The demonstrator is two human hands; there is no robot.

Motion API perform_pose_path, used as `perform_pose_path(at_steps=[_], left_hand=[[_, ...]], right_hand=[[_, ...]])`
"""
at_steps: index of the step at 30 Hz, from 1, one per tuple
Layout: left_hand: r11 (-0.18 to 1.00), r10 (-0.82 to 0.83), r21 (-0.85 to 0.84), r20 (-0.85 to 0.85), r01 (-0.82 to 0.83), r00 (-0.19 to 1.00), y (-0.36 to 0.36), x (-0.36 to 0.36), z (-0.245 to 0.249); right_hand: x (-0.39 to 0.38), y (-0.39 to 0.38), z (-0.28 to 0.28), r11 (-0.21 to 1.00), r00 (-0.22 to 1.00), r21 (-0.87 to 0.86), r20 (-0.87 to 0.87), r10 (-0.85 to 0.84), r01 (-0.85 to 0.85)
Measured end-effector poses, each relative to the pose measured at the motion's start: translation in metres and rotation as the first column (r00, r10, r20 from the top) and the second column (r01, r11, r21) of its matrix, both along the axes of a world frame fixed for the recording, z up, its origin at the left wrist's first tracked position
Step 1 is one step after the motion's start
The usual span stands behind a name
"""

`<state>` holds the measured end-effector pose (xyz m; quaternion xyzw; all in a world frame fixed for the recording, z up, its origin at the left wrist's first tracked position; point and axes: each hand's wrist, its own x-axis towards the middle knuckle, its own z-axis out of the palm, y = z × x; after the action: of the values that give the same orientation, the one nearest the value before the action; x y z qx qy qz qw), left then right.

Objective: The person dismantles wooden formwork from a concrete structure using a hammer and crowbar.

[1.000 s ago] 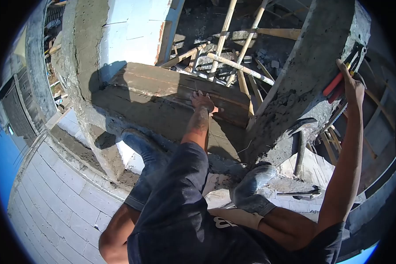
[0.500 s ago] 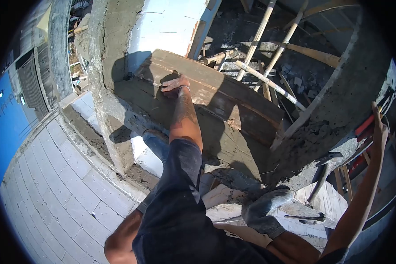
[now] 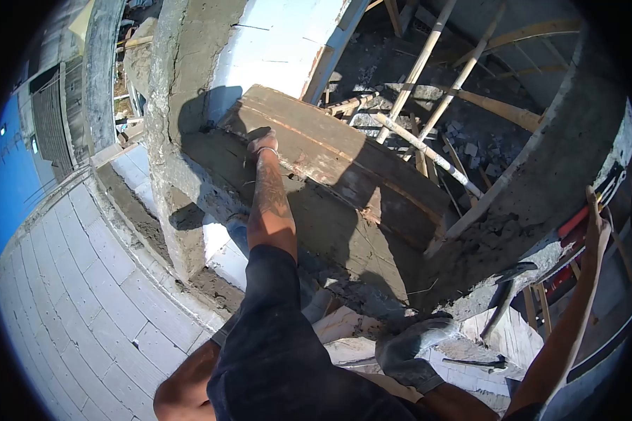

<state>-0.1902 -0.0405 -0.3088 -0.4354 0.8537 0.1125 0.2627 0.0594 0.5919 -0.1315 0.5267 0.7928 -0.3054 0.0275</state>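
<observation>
Right arm raised at right, right grip point(image 3: 597, 228) closed round red-handled tool point(image 3: 574, 223). Hammer point(image 3: 500, 309) between arms. Left arm outstretched, left grip point(image 3: 265, 141) curled at left part of plank form point(image 3: 344, 163)'s near edge; pinch unclear. Poles point(image 3: 420, 67) beyond.

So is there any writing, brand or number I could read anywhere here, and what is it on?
No text can be read in this view.
Blue panel at the far left: faint dark marks, too blurred to tell whether they are letters.
Red-handled tool at the right hand: no readable label.
Hammer: no readable mark.
</observation>
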Motion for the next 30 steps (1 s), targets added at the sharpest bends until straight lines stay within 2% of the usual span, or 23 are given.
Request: perform_pose_path(at_steps=[1,2,4,5,6,8,11,13,14,15,16,17,18,19,20,21,23,24,25,27,28,29,30], left_hand=[[0.972,0.097,0.228,-0.184,-0.053,0.978,0.001,0.002,0.0],[0.971,0.1,0.232,-0.185,-0.055,0.978,-0.003,-0.004,-0.007],[0.947,0.199,0.276,-0.112,-0.161,0.974,-0.031,-0.012,-0.023],[0.93,0.25,0.294,-0.067,-0.221,0.966,-0.023,-0.005,-0.009],[0.917,0.345,0.236,-0.068,-0.321,0.936,-0.003,-0.008,-0.002],[0.927,0.322,0.227,-0.075,-0.299,0.944,-0.014,-0.012,-0.024],[0.982,0.131,0.148,-0.112,-0.114,0.985,-0.01,-0.023,-0.03],[0.994,-0.095,0.045,-0.089,0.1,0.991,-0.007,-0.029,-0.03],[0.966,-0.254,-0.048,-0.02,0.253,0.967,0.008,-0.038,-0.014],[0.874,-0.388,-0.217,0.227,0.434,0.894,0.023,-0.034,0.001],[0.877,-0.364,-0.228,0.259,0.423,0.894,0.022,-0.016,0.018],[0.929,-0.24,-0.26,0.123,0.264,0.963,0.032,-0.016,0.035],[0.966,-0.122,-0.237,-0.053,0.106,0.991,0.058,-0.034,0.044],[0.79,-0.47,-0.364,0.156,0.493,0.869,0.053,-0.03,0.044],[0.788,-0.488,-0.367,0.115,0.494,0.865,0.061,-0.04,0.052],[0.831,-0.483,-0.329,-0.028,0.448,0.875,0.062,-0.033,0.07],[0.907,-0.414,-0.216,-0.286,0.363,0.864,0.07,-0.011,0.106],[0.933,-0.359,-0.138,-0.416,0.333,0.835,0.083,-0.009,0.119],[0.932,-0.36,-0.125,-0.412,0.34,0.837,0.103,-0.008,0.133],[0.89,-0.439,-0.324,-0.423,0.32,0.793,0.134,-0.005,0.15],[0.9,-0.434,-0.183,-0.456,0.395,0.777,0.122,-0.01,0.139],[0.902,-0.43,-0.176,-0.459,0.395,0.777,0.13,-0.021,0.102],[0.882,-0.429,-0.446,-0.621,0.154,0.656,0.14,-0.027,0.052]], right_hand=[[0.002,0.004,0.0,1.0,1.0,0.009,-0.004,-0.002,0.002],[0.004,0.01,-0.004,1.0,0.999,0.024,0.048,-0.006,0.005],[0.01,0.019,-0.012,0.998,0.991,-0.038,0.125,-0.039,0.044],[0.009,0.017,-0.011,0.998,0.989,-0.044,0.147,-0.027,0.034],[0.009,0.016,-0.011,1.0,0.99,-0.013,0.137,-0.025,0.027],[0.004,0.011,-0.006,1.0,0.992,0.019,0.124,-0.023,0.02],[0.0,0.003,-0.003,0.999,0.998,0.025,0.058,-0.027,0.026],[-0.002,0.001,-0.002,0.999,0.997,0.032,0.071,-0.023,0.021],[-0.004,0.002,0.0,0.999,0.994,0.011,0.106,-0.032,0.031],[-0.003,0.003,0.0,0.999,0.991,-0.027,0.133,-0.018,0.022],[-0.006,-0.001,0.007,0.989,0.978,-0.133,0.208,-0.035,0.064],[-0.009,-0.004,0.013,0.967,0.957,-0.231,0.288,-0.038,0.108],[-0.011,-0.012,0.017,0.991,0.984,-0.125,0.176,-0.027,0.049],[-0.014,-0.012,0.017,1.0,0.999,0.003,0.054,0.0,0.0],[-0.004,0.001,0.001,1.0,1.0,-0.024,-0.013,0.015,-0.015],[-0.004,-0.001,-0.002,1.0,0.998,0.005,-0.064,0.01,-0.01],[-0.004,0.004,-0.001,0.994,0.996,-0.098,0.079,-0.03,0.037],[-0.008,-0.003,0.004,0.997,0.999,-0.067,0.025,-0.026,0.028],[-0.006,-0.001,0.005,0.999,0.996,-0.054,0.089,0.012,-0.008],[-0.013,-0.012,0.016,0.999,0.999,-0.048,0.032,0.016,-0.015],[-0.004,0.005,0.001,0.998,0.992,-0.063,0.124,0.027,-0.019],[-0.008,0.003,0.003,0.998,0.992,-0.056,0.124,0.026,-0.019],[-0.01,-0.003,0.009,0.998,0.994,-0.058,0.11,0.012,-0.006]])
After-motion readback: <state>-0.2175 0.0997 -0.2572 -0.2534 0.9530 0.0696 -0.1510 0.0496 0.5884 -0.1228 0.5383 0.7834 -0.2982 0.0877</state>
